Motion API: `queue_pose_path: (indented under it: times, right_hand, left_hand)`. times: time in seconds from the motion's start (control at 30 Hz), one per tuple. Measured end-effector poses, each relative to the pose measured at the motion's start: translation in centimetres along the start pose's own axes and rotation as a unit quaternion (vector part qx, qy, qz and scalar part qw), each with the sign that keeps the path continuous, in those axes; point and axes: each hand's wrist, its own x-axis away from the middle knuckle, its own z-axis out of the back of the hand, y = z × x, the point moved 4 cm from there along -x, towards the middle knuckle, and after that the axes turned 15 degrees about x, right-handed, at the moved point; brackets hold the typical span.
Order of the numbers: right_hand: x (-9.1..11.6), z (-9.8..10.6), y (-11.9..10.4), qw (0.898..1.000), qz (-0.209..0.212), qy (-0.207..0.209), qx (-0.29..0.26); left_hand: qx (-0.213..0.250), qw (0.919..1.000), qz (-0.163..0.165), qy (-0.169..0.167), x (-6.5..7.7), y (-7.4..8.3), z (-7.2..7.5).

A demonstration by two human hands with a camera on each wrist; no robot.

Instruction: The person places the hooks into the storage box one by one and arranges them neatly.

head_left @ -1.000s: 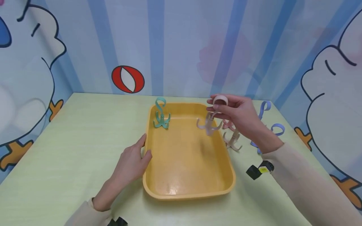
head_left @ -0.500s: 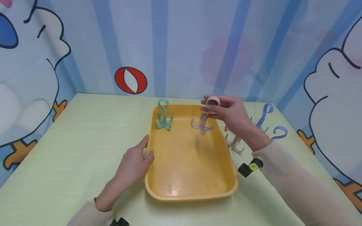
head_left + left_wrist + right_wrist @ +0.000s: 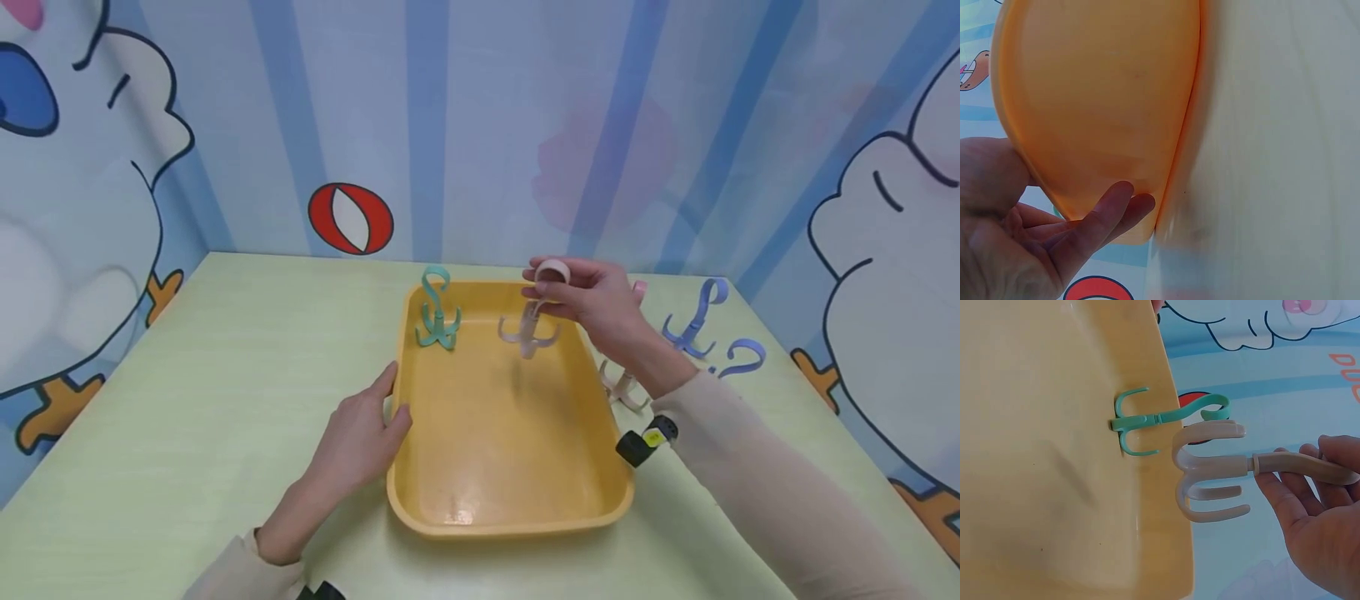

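Note:
In my right hand [image 3: 600, 304] I pinch the curved top of a pale pinkish-beige rotating hanger hook [image 3: 528, 329]. Its prongs point outward and hang above the far right part of a yellow plastic tray [image 3: 510, 531]. In the right wrist view the hook's stem [image 3: 1304, 467] lies between thumb and fingers. A green hanger hook [image 3: 438, 321] of the same kind stands in the tray's far left corner. My left hand [image 3: 360, 433] grips the tray's left rim, thumb over the edge and fingers [image 3: 1107, 212] against the outer wall.
Right of the tray stand a beige hook [image 3: 622, 387] and a blue hook [image 3: 697, 321], with another blue hook [image 3: 742, 358] partly hidden by the right sleeve. A pink hook [image 3: 639, 290] barely shows behind my right hand. A printed cartoon backdrop [image 3: 480, 125] borders the table.
My right hand has carried the pale hook leftward, farther in over the tray. My left hand stays on the rim, and the green hook keeps its place in the tray.

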Motion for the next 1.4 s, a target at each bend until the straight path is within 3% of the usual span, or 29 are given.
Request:
queue_pose_path:
  times: [0.67, 1.4]
  right_hand:
    - [-2.2, -1.1, 2.2, 0.999, -0.034, 0.013, -0.005]
    - [-4.7, -1.3, 4.2, 0.998, -0.056, 0.016, 0.012]
  left_hand:
    - [-0.011, 0.9997, -0.017, 0.011, 0.0, -0.2, -0.1]
    - [-0.009, 0.9999, -0.006, 0.007, 0.0, -0.1, 0.0]
